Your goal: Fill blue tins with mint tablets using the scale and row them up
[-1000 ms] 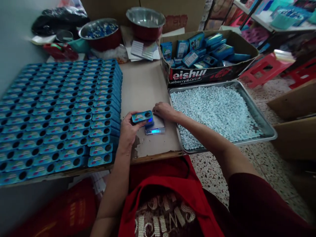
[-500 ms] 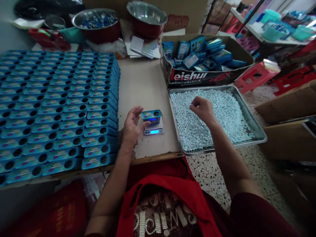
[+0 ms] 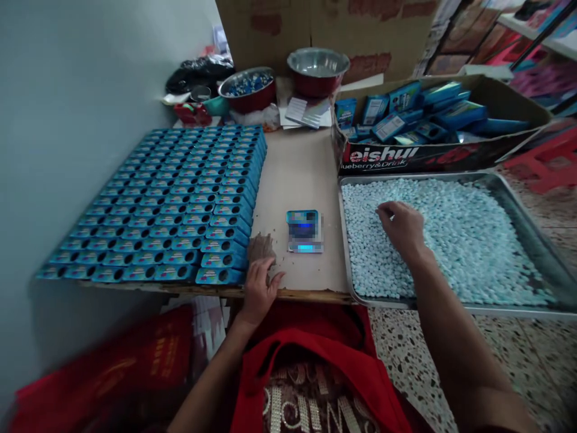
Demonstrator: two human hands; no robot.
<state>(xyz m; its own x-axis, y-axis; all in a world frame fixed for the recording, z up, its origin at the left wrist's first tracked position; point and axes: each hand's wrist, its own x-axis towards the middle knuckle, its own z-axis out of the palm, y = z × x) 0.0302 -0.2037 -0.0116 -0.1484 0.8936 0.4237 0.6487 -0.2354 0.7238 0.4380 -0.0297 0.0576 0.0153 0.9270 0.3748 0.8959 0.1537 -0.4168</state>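
Note:
My left hand (image 3: pixel 259 291) rests at the front edge of the table, its fingers apart and holding nothing. It lies just right of the nearest row of blue boxes. Ahead of it, a small blue box (image 3: pixel 295 216) stands on a little digital scale (image 3: pixel 311 248) with a lit display; both are partly blurred. My right hand (image 3: pixel 403 231) hovers over a metal tray (image 3: pixel 349 270) of pale blue candies (image 3: pixel 464 252). Its thumb and fingertips are pinched together; whatever they hold is too small to make out.
Many blue boxes with round holes (image 3: pixel 180 210) stand in tight rows on the left. Behind the tray is a carton (image 3: pixel 387 159) of blue packs. Two metal bowls, one a filled bowl (image 3: pixel 270 90) and one a shiny bowl (image 3: pixel 318 66), sit at the back.
My left hand has drawn back from the box on the scale to the table edge. My right hand stays pinched over the tray. The camera view has shifted.

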